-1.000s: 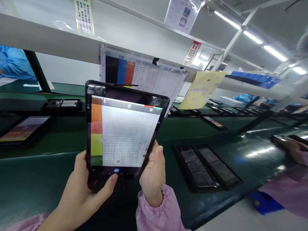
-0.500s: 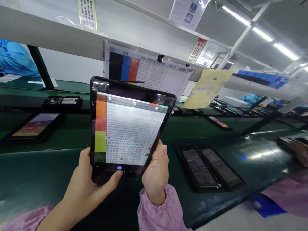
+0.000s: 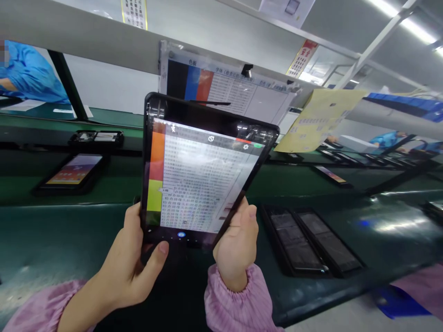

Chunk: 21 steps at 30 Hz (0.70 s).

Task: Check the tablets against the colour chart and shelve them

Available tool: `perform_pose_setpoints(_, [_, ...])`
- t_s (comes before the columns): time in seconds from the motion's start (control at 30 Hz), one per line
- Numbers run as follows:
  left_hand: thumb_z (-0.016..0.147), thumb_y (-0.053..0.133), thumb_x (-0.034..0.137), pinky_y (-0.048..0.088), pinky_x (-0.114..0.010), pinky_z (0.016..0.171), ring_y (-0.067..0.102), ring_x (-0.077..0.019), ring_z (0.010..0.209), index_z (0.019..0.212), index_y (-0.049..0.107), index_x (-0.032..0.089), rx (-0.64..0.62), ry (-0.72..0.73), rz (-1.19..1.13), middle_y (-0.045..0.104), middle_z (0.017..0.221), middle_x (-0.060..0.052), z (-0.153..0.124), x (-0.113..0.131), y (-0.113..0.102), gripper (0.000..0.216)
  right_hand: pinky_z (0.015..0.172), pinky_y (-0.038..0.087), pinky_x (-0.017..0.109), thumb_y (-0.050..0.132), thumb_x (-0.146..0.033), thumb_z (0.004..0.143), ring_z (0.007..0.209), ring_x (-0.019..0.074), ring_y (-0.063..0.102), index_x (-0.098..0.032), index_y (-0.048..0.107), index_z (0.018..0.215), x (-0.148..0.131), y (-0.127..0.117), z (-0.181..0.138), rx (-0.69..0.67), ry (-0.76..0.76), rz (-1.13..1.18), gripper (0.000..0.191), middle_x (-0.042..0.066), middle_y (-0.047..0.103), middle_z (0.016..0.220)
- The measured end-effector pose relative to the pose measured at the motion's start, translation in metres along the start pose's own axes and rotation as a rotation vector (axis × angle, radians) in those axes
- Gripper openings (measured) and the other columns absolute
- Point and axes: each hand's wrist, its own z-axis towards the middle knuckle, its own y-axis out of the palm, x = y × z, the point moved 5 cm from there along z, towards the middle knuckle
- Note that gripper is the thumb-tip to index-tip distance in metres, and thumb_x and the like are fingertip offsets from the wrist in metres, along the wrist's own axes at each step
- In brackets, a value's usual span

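I hold a black tablet [image 3: 200, 175] upright in front of me with both hands. Its lit screen shows coloured bars on the left and rows of small text. My left hand [image 3: 133, 263] grips the lower left corner, thumb resting on the bottom bezel. My right hand [image 3: 235, 246] clasps the lower right edge, thumb along the side. Behind the tablet a colour and text chart [image 3: 224, 90] hangs from the shelf rail.
Green conveyor belt [image 3: 51, 240] runs across. Two dark tablets [image 3: 311, 240] lie to the right, a lit tablet [image 3: 74, 170] to the left, more devices farther back. A yellow sheet [image 3: 323, 120] hangs at right. A person in blue [image 3: 31, 74] sits at far left.
The tablet and both hands have shifted slightly right and up in view as my head turned; the screen image has sharpened. The neighbour's hand at the right edge has left the view.
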Motion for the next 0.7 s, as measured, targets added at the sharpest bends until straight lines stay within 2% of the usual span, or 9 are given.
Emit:
perform_pose_setpoints(0.2, [0.107,0.043,0.026,0.061,-0.038,0.095,0.060,-0.0304,0.127,0.158,0.032,0.027,0.043,0.036,0.074,0.054,0.139,-0.011,-0.001,-0.004,-0.006,0.053,0.104,0.059,0.049,0.050,-0.066,0.103,0.120,0.0312,0.071,-0.030,0.075,0.123,-0.003,0.003,0.001,-0.046,0.010,0.037,0.049,0.006,0.077,0.115])
perform_pose_setpoints(0.4, [0.107,0.040,0.032,0.061,-0.040,0.093,0.055,-0.0346,0.132,0.152,0.041,0.021,0.073,-0.045,0.008,0.053,0.141,-0.014,0.001,-0.005,-0.008,0.047,0.103,0.059,0.049,0.048,-0.069,0.101,0.123,0.0331,0.068,-0.027,0.075,0.124,-0.005,0.001,0.000,0.001,0.004,-0.066,0.056,0.009,0.077,0.114])
perform_pose_setpoints(0.53, [0.108,0.037,0.027,0.059,-0.039,0.100,0.046,-0.0333,0.146,0.161,0.030,0.021,0.014,0.002,-0.027,0.057,0.144,-0.014,0.005,-0.001,-0.005,0.053,0.103,0.059,0.050,0.044,-0.071,0.101,0.125,0.0331,0.067,-0.027,0.073,0.125,-0.003,0.000,0.000,0.015,0.020,-0.073,0.058,0.009,0.076,0.117])
perform_pose_setpoints(0.63, [0.110,0.033,0.023,0.055,-0.040,0.109,0.052,-0.0286,0.143,0.166,0.018,0.025,-0.042,0.042,-0.066,0.062,0.141,-0.011,0.009,0.002,-0.003,0.058,0.103,0.059,0.051,0.042,-0.070,0.102,0.125,0.0334,0.067,-0.026,0.072,0.127,-0.002,-0.001,0.000,0.011,0.022,-0.058,0.058,0.010,0.075,0.120])
perform_pose_setpoints(0.7, [0.110,0.033,0.023,0.050,-0.045,0.116,0.053,-0.0288,0.143,0.167,0.017,0.027,-0.062,0.055,-0.073,0.060,0.146,-0.010,0.010,0.003,-0.004,0.060,0.103,0.059,0.051,0.042,-0.068,0.103,0.126,0.0336,0.067,-0.025,0.073,0.127,-0.002,-0.002,0.000,0.004,0.015,-0.038,0.058,0.010,0.074,0.121])
